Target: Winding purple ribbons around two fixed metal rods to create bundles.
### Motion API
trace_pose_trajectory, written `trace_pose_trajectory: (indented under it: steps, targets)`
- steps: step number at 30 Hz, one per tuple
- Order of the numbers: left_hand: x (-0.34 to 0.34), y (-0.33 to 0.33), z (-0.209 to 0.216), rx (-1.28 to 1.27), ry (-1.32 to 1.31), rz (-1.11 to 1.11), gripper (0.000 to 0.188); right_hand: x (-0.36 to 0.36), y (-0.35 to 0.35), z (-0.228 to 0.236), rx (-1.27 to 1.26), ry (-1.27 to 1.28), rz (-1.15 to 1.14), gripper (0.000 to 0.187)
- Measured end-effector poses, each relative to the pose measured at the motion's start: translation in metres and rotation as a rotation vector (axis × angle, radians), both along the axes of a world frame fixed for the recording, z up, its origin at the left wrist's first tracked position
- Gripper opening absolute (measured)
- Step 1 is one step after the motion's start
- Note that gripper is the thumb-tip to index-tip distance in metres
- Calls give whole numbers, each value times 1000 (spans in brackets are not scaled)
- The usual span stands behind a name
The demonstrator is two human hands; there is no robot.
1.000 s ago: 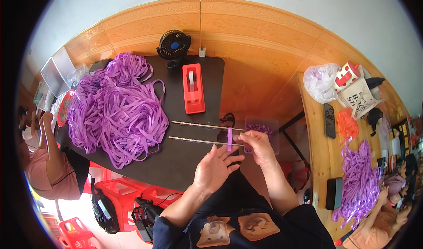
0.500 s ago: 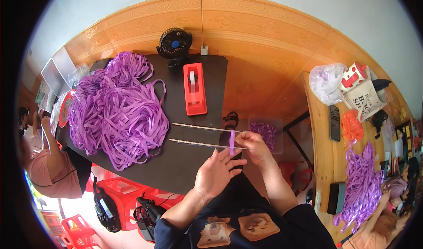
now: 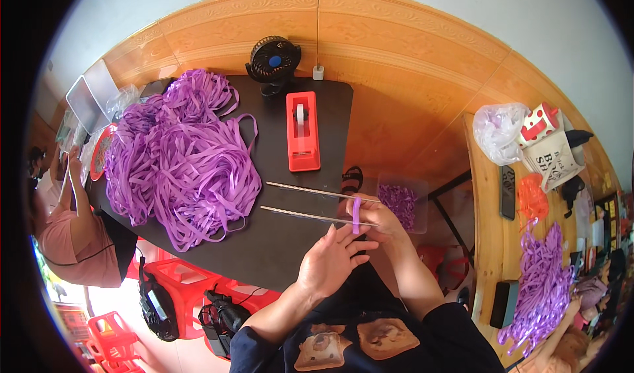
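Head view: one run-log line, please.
left hand open at purple ribbon band | right hand at band, grip unclear | band across two thin silver metal rods | black table: purple ribbon heap, red tape dispenser

Everything's so purple lol: the ribbon pile (image 3: 185,168) and the little loop (image 3: 356,216) on the silvery rods (image 3: 287,211). Counter (image 3: 274,254) is plain black, tape dispenser (image 3: 305,147) bright red, fan (image 3: 273,59) black with a blue centre. Wall tiles (image 3: 396,36) are orange, stools (image 3: 175,290) red, and that container (image 3: 538,125) is white with red polka dots.
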State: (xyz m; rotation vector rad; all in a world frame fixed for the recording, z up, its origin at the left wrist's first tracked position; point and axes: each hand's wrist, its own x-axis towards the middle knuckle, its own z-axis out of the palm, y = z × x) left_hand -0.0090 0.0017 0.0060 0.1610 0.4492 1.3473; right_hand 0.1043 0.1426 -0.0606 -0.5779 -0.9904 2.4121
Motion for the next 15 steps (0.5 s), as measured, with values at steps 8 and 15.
trace_pose_trajectory:
  steps: [8,15]
  targets:
    - [0,-2,-2,-13,-32,6,58,1,0,0,35,-35,3,17]
    - [1,-2,-3,-15,-41,-3,60,4,-8,13,65,-202,-223,43]
